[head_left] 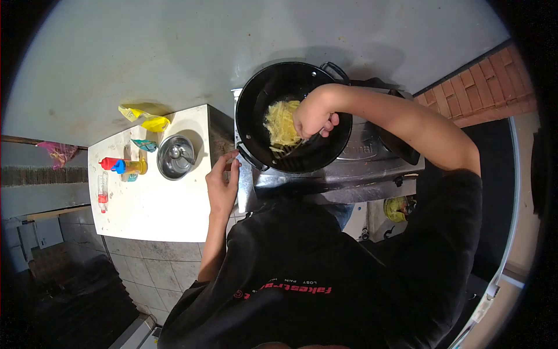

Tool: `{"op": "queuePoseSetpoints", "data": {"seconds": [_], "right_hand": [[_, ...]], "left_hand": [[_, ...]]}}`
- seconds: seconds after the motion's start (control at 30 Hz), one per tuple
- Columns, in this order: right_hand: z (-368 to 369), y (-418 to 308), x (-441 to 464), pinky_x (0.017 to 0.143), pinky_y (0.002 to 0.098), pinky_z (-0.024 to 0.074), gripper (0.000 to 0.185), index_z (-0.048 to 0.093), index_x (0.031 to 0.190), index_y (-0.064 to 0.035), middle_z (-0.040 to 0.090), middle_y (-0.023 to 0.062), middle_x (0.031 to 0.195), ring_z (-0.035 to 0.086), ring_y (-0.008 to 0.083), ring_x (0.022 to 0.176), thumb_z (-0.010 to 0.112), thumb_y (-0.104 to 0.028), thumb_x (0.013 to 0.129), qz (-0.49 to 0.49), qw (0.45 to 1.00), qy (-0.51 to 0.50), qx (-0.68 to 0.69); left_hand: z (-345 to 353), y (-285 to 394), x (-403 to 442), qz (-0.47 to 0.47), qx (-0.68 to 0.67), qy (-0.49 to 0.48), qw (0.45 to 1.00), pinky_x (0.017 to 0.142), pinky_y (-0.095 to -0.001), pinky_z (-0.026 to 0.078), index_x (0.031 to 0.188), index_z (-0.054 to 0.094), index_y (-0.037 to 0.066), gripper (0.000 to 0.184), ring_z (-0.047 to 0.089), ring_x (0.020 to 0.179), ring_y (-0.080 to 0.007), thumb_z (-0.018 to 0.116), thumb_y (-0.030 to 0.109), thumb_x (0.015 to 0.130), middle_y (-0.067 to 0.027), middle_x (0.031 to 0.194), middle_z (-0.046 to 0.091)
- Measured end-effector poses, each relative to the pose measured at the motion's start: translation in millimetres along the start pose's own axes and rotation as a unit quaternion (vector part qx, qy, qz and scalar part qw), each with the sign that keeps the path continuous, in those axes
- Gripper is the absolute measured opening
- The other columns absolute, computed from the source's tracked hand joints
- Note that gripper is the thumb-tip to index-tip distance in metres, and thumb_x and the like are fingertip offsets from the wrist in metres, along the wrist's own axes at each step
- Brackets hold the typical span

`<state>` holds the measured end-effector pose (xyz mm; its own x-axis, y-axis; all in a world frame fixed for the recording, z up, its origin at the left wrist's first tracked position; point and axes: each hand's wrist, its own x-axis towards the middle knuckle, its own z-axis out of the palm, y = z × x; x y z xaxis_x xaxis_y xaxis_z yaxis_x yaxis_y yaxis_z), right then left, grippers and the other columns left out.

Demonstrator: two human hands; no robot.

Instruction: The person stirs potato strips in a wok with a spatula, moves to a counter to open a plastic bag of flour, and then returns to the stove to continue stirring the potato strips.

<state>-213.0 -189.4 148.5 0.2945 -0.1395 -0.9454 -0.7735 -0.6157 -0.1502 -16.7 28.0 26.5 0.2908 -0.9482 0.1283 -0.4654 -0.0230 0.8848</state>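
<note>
A black two-handled wok (331,152) sits on the metal stove (290,181), with pale yellow strips of food (282,123) in its middle. Over the wok, my right hand (315,114) is closed round the handle of a slotted utensil (286,151), whose head touches the lower edge of the food. My left hand (224,181) is at the wok's near left handle (252,158), fingers bent and thumb raised; its fingertips are at or just beside the handle, and I see nothing held in it.
Left of the stove, a white table (157,212) bears a steel bowl (176,157), a red bottle (110,163), a yellow bottle with a blue cap (131,167), a clear bottle (103,192) and a yellow packet (154,122). Another black pan (401,145) stands at the stove's right.
</note>
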Motion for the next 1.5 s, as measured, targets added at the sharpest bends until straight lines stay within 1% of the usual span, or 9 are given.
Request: {"op": "queuePoseSetpoints", "data": {"seconds": [0.23,0.43,0.7,0.93,1.23,1.3,1.33,1.4,1.5], "right_hand": [[1.8,14.9,6.1,0.051,0.0334,0.05,0.024,0.069,0.106,-0.0088,0.067,0.0091,0.078,0.057,0.0181,0.057,0.053,-0.016,0.089,-0.009,0.999,0.024,-0.021],[5.5,34.3,15.8,0.051,0.0351,0.0534,0.022,0.068,0.102,-0.0095,0.067,0.009,0.074,0.063,0.019,0.059,0.054,-0.015,0.087,0.062,0.994,0.054,-0.067],[-4.0,21.3,-34.7,0.061,0.0346,0.0548,0.041,0.068,0.13,-0.0215,0.069,0.0064,0.084,0.062,0.0154,0.067,0.056,-0.023,0.091,0.027,1.0,-0.007,0.007],[5.4,16.6,-8.0,0.059,0.0339,0.0539,0.038,0.069,0.128,-0.0185,0.068,0.0079,0.083,0.06,0.015,0.065,0.058,-0.026,0.092,-0.04,0.997,-0.037,0.054],[17.6,19.0,13.0,0.052,0.0319,0.0542,0.036,0.068,0.129,-0.0129,0.069,0.0096,0.079,0.06,0.0153,0.057,0.055,-0.023,0.096,-0.05,0.98,0.114,0.157],[18.1,22.0,10.8,0.042,0.0305,0.0427,0.018,0.068,0.102,-0.0028,0.058,0.009,0.066,0.052,0.0166,0.05,0.057,-0.012,0.092,-0.057,0.963,0.174,0.2],[15.5,25.7,12.4,0.042,0.0305,0.0427,0.018,0.068,0.102,-0.0028,0.058,0.009,0.066,0.052,0.0166,0.05,0.057,-0.012,0.092,-0.058,0.963,0.173,0.201],[5.0,34.4,15.3,0.049,0.0304,0.0514,0.038,0.065,0.133,-0.0124,0.067,0.0088,0.076,0.056,0.0143,0.052,0.053,-0.021,0.098,-0.016,0.978,0.142,0.153],[-2.5,49.3,5.2,0.045,0.0291,0.0452,0.039,0.064,0.135,-0.0124,0.063,0.0072,0.072,0.051,0.0125,0.049,0.054,-0.02,0.098,-0.011,0.97,0.112,0.215]], "left_hand": [[-1.6,2.0,1.1,-0.024,0.0,-0.013,1.0,0.07,-0.0316,0.053,0.115,0.069,0.0,0.02,0.075,0.084,-0.019,0.062,0.011,0.101,-0.0146,0.103,0.076],[-0.8,0.3,-0.9,-0.014,-0.008,-0.01,1.0,0.076,-0.0328,0.055,0.116,0.068,-0.001,0.02,0.075,0.085,-0.0208,0.062,0.011,0.101,-0.0147,0.108,0.075],[0.9,-1.2,-1.2,-0.017,-0.014,-0.007,1.0,0.077,-0.0333,0.056,0.116,0.068,0.0,0.02,0.076,0.087,-0.0213,0.063,0.01,0.1,-0.0144,0.109,0.075],[0.6,-0.5,-1.8,-0.013,-0.024,-0.009,1.0,0.076,-0.0328,0.056,0.116,0.068,-0.001,0.019,0.075,0.086,-0.021,0.062,0.008,0.1,-0.0147,0.111,0.075],[-1.7,3.7,-1.9,-0.024,-0.007,-0.02,0.999,0.076,-0.0322,0.056,0.115,0.067,-0.001,0.019,0.075,0.087,-0.0208,0.062,0.007,0.1,-0.0141,0.112,0.075],[-1.4,2.9,-1.8,-0.01,-0.005,-0.017,1.0,0.075,-0.0324,0.056,0.115,0.067,-0.002,0.018,0.075,0.086,-0.0208,0.062,0.007,0.1,-0.014,0.113,0.075],[-1.3,2.7,-1.7,-0.011,-0.004,-0.018,1.0,0.075,-0.0324,0.056,0.115,0.067,-0.002,0.018,0.075,0.086,-0.0208,0.062,0.007,0.1,-0.014,0.113,0.075],[-1.7,2.0,-1.8,-0.003,-0.011,-0.018,1.0,0.075,-0.0325,0.056,0.114,0.067,-0.002,0.018,0.075,0.085,-0.021,0.062,0.007,0.1,-0.0141,0.114,0.075],[-1.1,1.1,-2.2,-0.01,-0.009,-0.016,1.0,0.076,-0.0327,0.056,0.114,0.067,-0.002,0.017,0.075,0.085,-0.0208,0.062,0.007,0.1,-0.0143,0.115,0.075]]}}
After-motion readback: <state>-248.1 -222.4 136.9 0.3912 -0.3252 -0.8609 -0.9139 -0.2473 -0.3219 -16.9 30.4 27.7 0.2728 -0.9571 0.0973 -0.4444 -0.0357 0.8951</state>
